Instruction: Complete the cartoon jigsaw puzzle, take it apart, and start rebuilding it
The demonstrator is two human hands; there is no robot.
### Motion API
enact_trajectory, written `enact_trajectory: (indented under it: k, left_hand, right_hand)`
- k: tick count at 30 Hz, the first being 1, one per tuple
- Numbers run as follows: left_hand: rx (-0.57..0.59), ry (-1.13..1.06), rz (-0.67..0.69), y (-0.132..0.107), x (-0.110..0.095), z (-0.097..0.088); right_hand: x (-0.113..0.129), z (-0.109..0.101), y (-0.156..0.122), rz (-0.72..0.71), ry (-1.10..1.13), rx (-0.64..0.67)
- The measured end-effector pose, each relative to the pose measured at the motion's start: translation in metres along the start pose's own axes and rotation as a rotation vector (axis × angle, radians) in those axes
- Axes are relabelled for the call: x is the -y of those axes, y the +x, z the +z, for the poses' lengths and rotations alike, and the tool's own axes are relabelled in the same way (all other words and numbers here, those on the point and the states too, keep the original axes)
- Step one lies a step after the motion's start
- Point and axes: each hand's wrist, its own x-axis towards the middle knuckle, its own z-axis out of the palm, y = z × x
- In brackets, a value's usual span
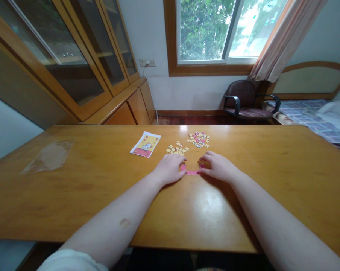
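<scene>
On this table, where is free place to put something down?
Bare tabletop lies between the clear plastic and the picture card, and right of the right hand. It is crowded around the pink puzzle pieces, yellow pile and mixed pile.

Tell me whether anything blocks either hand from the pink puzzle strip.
Nothing visible does: the left hand and right hand are at opposite ends of the pink puzzle strip. The yellowish loose pieces lie beyond it.

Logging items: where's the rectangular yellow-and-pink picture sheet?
In the head view, the picture sheet lies on the brown wooden table, left of the yellow jigsaw pieces.
</scene>
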Motion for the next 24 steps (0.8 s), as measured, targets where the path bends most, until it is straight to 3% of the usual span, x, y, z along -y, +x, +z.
enact_trajectory:
  k: [5, 10, 24]
  left_hand:
    - [0.101, 0.039, -0.132, 0.000, 0.002, -0.004]
    - [0.166, 0.035, -0.148, 0.000, 0.001, -0.006]
    - [0.193, 0.041, -0.128, -0.003, -0.006, -0.013]
  right_hand:
    - [-0.003, -0.002, -0.001, 0.064, -0.008, 0.037]
    - [-0.006, 0.001, 0.000, 0.067, 0.040, 0.054]
    - [-0.002, 0.001, 0.000, -0.017, 0.070, 0.113]
